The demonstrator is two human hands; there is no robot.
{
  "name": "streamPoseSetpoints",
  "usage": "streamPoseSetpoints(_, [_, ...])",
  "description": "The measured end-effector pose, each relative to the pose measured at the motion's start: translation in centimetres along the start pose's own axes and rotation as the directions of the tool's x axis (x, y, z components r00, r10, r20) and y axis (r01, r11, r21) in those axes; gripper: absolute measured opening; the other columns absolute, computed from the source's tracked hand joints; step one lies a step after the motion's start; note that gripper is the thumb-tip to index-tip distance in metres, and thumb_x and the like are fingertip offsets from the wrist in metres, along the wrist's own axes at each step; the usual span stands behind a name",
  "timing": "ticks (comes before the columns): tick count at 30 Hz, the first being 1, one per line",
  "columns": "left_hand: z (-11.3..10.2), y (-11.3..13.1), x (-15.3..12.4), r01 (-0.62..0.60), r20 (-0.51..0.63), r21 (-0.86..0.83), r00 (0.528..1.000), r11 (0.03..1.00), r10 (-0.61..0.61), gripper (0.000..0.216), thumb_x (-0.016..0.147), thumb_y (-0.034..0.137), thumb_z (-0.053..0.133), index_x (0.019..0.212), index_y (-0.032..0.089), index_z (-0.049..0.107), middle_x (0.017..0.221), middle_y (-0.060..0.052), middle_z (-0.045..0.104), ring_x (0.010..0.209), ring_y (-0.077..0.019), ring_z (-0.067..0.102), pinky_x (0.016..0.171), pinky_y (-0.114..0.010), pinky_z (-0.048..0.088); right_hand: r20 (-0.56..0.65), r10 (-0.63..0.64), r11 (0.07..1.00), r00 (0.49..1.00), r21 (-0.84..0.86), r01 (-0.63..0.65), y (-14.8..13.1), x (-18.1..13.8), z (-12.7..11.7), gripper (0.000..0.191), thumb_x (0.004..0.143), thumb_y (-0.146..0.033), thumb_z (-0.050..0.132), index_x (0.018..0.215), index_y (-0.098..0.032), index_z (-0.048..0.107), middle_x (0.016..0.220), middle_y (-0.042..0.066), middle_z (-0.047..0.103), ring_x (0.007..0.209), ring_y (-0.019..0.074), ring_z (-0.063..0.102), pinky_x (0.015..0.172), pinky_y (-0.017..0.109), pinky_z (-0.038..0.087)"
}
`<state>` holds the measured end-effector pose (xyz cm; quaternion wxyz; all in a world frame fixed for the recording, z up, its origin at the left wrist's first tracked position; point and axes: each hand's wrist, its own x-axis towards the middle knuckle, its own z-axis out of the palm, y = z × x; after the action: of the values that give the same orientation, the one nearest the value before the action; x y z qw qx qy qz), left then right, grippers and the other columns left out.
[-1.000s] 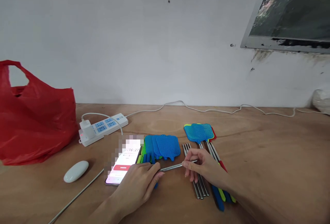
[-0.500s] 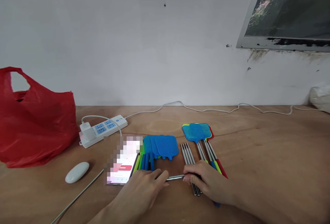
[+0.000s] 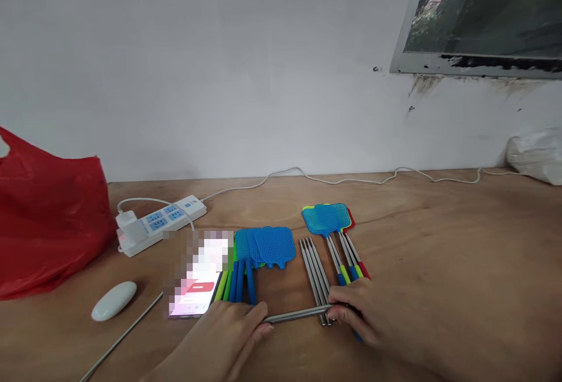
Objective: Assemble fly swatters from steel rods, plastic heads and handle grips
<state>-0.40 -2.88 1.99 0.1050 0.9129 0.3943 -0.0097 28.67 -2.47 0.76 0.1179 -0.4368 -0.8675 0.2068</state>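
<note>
Both my hands hold one thin metal rod (image 3: pixel 296 314) level over the wooden table (image 3: pixel 439 253). My left hand (image 3: pixel 223 344) pinches its left end and my right hand (image 3: pixel 364 314) pinches its right end. Just behind the rod lie several more bare metal rods (image 3: pixel 314 273) side by side. To their left sits a pile of blue fly-swatter heads (image 3: pixel 267 245) with blue and green handles. To their right lie assembled fly swatters (image 3: pixel 327 221) with metal shafts and coloured grips, their near ends hidden under my right hand.
A lit phone (image 3: pixel 195 288) lies left of the swatter heads. A white power strip (image 3: pixel 160 224) with a cable, a white oval object (image 3: pixel 114 300), a long thin rod (image 3: pixel 120 338) and a red plastic bag (image 3: pixel 48 224) are at the left. A white bag (image 3: pixel 533 153) sits far right.
Both hands have drawn the rod nearer to me, across the near ends of the bare rods. The camera has swung a little to the right.
</note>
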Motion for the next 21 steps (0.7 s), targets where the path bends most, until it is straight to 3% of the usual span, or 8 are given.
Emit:
streamPoseSetpoints(2, [-0.1,0.5,0.1,0.011,-0.019,0.018,1.000,1.000,-0.010,0.028,0.105,0.023,0.031,0.097,0.021,0.058,0.097,-0.007,0.071,0.086,-0.0277,0.068,0.072,-0.035,0.047,-0.028,0.024,1.000,0.999,-0.004,-0.025,-0.7,0.5,0.4,0.036,0.103,-0.039,0.041,0.076,-0.021,0.057,0.068,0.000,0.063,0.061,0.0151,0.055,0.057,0.026,0.029])
streamPoseSetpoints(5, [0.2,1.5,0.6,0.067,-0.004,0.031,0.998,0.997,-0.067,0.022,0.103,0.023,0.037,0.104,0.020,0.059,0.103,-0.009,0.072,0.089,-0.0296,0.069,0.071,-0.036,0.048,-0.060,0.033,0.999,0.998,0.012,-0.032,-2.0,1.4,0.9,0.037,0.103,-0.037,0.040,0.074,-0.021,0.056,0.066,-0.001,0.062,0.061,0.0148,0.055,0.056,0.027,0.028])
streamPoseSetpoints(8, [0.8,2.1,0.8,0.144,0.049,0.066,0.988,0.987,-0.147,0.022,0.101,0.022,0.040,0.107,0.020,0.060,0.089,-0.007,0.075,0.077,-0.0302,0.071,0.062,-0.035,0.046,-0.048,-0.018,0.999,0.999,0.032,0.020,-2.8,1.6,1.3,0.036,0.103,-0.036,0.041,0.073,-0.020,0.055,0.065,-0.001,0.062,0.058,0.0136,0.055,0.054,0.028,0.025])
streamPoseSetpoints(15, [0.7,2.0,-0.2,0.064,0.027,-0.002,0.998,0.998,-0.064,0.027,0.101,0.030,0.040,0.083,0.021,0.059,0.077,-0.006,0.072,0.065,-0.0262,0.068,0.054,-0.031,0.039,-0.032,-0.179,0.983,0.983,-0.043,0.178,-2.5,0.2,1.0,0.036,0.103,-0.033,0.039,0.074,-0.021,0.055,0.068,0.001,0.064,0.059,0.0154,0.057,0.055,0.028,0.028])
streamPoseSetpoints(21, [0.5,1.3,-0.2,0.096,0.060,-0.062,0.994,0.993,-0.092,0.029,0.101,0.032,0.039,0.081,0.021,0.057,0.076,-0.006,0.070,0.066,-0.0254,0.066,0.054,-0.030,0.033,-0.081,-0.284,0.957,0.955,-0.092,0.277,-2.3,0.6,0.7,0.039,0.105,-0.029,0.032,0.073,-0.021,0.053,0.067,0.003,0.062,0.059,0.0157,0.056,0.055,0.028,0.031])
